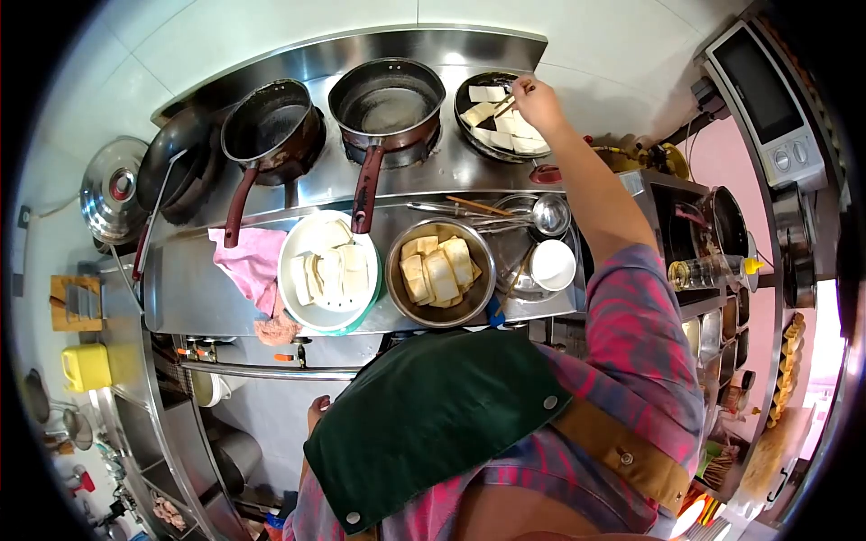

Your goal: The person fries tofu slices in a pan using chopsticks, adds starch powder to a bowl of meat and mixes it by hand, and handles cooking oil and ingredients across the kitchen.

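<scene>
At the far right burner my right hand is closed around a pair of chopsticks. Their tips reach down among white tofu slices lying in a black frying pan. Low by the dark green apron hangs my left hand, mostly hidden, so its fingers cannot be made out. On the counter before me, a metal bowl holds browned tofu pieces. To its left, more white slices rest in a white colander set in a green-edged basin.
Two red-handled pans and a wok stand on the stove. A ladle, a white bowl and a pink cloth lie along the counter. An oil bottle is at right.
</scene>
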The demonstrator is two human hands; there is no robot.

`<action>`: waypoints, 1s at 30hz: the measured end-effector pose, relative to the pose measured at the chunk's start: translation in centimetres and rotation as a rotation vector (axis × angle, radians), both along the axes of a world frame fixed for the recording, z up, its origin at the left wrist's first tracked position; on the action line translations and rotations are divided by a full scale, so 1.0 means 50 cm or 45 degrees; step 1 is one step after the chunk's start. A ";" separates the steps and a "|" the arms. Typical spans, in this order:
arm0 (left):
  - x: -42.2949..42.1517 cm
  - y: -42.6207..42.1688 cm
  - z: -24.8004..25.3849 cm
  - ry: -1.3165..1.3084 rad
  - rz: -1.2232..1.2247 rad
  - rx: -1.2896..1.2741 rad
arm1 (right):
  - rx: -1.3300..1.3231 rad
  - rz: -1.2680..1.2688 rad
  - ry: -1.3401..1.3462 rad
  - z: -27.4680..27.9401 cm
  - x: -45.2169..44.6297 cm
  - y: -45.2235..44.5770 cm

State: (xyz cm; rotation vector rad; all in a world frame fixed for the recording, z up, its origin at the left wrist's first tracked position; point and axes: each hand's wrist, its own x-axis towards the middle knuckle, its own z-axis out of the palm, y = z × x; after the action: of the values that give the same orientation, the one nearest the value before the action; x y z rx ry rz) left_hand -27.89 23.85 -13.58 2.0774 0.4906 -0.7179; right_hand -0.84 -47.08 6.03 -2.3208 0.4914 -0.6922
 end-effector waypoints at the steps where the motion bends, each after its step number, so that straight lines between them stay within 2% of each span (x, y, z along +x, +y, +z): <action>1: 0.002 -0.003 0.003 0.027 0.001 0.012 | 0.036 0.025 -0.030 -0.009 0.000 -0.001; 5: -0.022 0.076 -0.086 0.122 -0.226 0.127 | 0.011 0.077 -0.081 -0.034 0.011 0.017; 8: -0.027 0.070 -0.084 0.129 -0.225 0.162 | 0.008 0.176 -0.089 -0.029 0.016 0.025; 12: -0.028 0.049 -0.065 0.114 -0.183 0.168 | 0.092 0.089 0.038 0.002 -0.001 0.033; 18: -0.013 0.013 -0.036 0.084 -0.140 0.142 | -0.552 0.358 0.156 -0.005 -0.008 0.060; 20: -0.004 -0.005 -0.022 0.073 -0.107 0.120 | -0.633 0.328 0.301 0.002 -0.005 0.082; 23: 0.006 -0.025 -0.004 0.070 -0.056 0.096 | -0.773 0.471 0.463 0.005 -0.003 0.115; 25: 0.009 -0.012 -0.017 0.025 -0.144 0.133 | -0.886 0.588 0.502 -0.008 -0.004 0.123; 28: 0.018 -0.001 -0.026 -0.016 -0.204 0.152 | -0.838 0.464 0.552 0.023 -0.006 0.117; 30: 0.011 0.003 -0.028 -0.008 -0.179 0.152 | -0.767 0.247 0.562 0.044 0.003 0.074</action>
State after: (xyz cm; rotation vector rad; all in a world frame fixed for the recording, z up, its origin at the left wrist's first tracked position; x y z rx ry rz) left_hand -27.35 23.99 -14.96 2.2422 0.3947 -0.7798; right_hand -0.67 -43.38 8.21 -3.0640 0.2567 -0.2421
